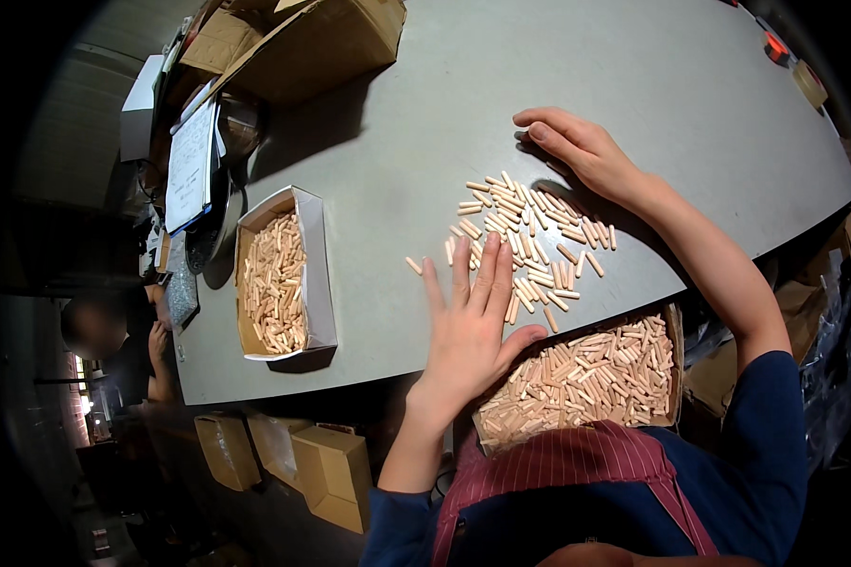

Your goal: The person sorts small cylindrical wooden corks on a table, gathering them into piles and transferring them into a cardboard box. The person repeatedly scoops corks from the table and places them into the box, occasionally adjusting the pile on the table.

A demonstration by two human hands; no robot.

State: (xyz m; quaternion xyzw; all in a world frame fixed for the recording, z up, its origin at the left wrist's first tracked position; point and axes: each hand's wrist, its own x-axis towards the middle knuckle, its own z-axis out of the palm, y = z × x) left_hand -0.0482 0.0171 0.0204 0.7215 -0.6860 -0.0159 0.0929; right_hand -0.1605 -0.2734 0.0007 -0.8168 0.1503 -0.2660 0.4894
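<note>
Short wooden dowel pins (506, 206) lie scattered in a loose patch on the grey table (425, 123). My left hand (473, 302) is spread flat over the near left side of the patch, fingertips among the pins, holding none that I can see. Beyond the patch, my right hand (577, 146) hovers or rests on its edge with fingers stretched out and nothing visible in it; its palm is hidden. A large cardboard box (673, 364) full of dowel pins stands against my apron, below the table edge. A white cardboard box (314, 274) on the left also holds many dowel pins.
At the far left stand a big brown carton (321, 57) and a clipboard with papers (191, 165). Tape rolls (808, 83) lie at the far right edge. Empty-looking cartons (331, 477) stand below the table's left end. Another person (128, 345) is at the left.
</note>
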